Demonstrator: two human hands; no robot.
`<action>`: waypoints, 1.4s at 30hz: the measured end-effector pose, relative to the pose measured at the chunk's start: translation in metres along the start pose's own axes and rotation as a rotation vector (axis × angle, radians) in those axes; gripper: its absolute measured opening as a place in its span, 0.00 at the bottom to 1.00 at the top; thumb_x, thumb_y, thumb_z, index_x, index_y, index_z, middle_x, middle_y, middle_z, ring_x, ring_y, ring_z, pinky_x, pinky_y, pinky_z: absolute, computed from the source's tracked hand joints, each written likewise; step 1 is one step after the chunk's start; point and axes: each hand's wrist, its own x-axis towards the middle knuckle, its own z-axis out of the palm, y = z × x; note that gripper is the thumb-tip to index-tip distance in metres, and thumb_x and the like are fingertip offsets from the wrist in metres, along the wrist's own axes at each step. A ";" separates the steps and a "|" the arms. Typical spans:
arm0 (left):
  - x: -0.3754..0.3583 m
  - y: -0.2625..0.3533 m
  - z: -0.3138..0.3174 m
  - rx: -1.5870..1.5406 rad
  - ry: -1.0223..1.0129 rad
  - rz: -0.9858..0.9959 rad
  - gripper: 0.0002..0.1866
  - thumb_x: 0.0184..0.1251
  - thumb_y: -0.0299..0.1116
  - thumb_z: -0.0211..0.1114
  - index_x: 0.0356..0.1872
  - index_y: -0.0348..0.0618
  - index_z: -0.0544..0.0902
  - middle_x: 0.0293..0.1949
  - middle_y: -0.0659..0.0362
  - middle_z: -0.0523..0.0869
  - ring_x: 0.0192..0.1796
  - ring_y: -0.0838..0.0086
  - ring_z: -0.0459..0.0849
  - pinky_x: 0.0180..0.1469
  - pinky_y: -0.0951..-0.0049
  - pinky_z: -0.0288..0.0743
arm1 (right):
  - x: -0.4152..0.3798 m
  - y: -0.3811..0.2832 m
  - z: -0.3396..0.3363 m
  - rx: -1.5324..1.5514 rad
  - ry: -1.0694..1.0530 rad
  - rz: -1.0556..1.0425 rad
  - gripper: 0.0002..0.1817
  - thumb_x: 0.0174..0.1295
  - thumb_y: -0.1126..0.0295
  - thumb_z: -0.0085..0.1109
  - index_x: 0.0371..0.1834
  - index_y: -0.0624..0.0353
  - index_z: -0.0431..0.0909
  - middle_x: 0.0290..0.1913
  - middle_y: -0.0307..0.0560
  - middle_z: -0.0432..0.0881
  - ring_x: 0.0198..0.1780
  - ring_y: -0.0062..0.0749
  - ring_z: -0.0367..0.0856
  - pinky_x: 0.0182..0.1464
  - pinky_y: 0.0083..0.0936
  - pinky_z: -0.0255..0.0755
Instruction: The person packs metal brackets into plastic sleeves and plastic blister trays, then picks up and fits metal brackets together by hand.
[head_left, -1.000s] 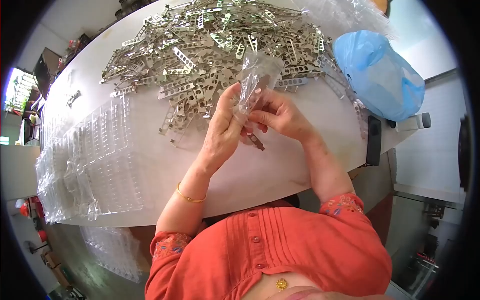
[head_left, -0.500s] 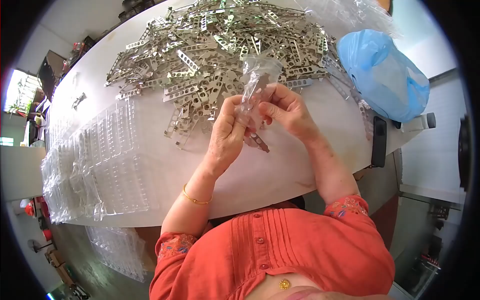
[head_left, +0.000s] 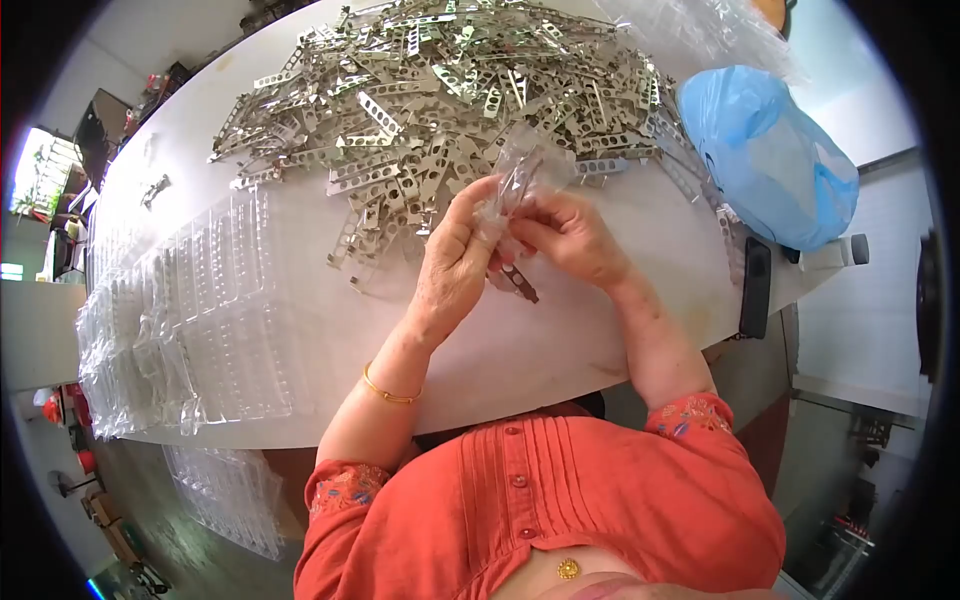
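Note:
My left hand (head_left: 455, 255) is closed around the lower part of a small clear plastic bag (head_left: 540, 165). A thin metal strip with holes (head_left: 520, 284) juts out below my left fingers, its upper part hidden by the hand and film. My right hand (head_left: 572, 238) pinches the crumpled film of the same bag from the other side, thumb and fingers pressed together. Just beyond both hands lies a big heap of similar perforated metal strips (head_left: 400, 130).
Clear plastic trays (head_left: 215, 310) are stacked at the left of the white table (head_left: 480, 385). On the right are a blue plastic bag (head_left: 765, 160), a dark phone (head_left: 757, 288) and a small clear bottle (head_left: 835, 252). More clear film (head_left: 710, 35) lies at the far right.
The bag's upper end has tipped to the right and looks more crumpled. My right fingers have closed in on the film near my left hand. The heap looks unchanged.

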 end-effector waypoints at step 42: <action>0.010 -0.012 -0.007 -0.098 0.201 0.140 0.05 0.76 0.21 0.57 0.47 0.34 0.79 0.35 0.59 0.85 0.32 0.80 0.84 0.27 0.80 0.79 | 0.003 -0.019 -0.027 0.389 0.163 0.028 0.08 0.72 0.66 0.60 0.38 0.58 0.78 0.27 0.39 0.80 0.19 0.24 0.78 0.20 0.22 0.73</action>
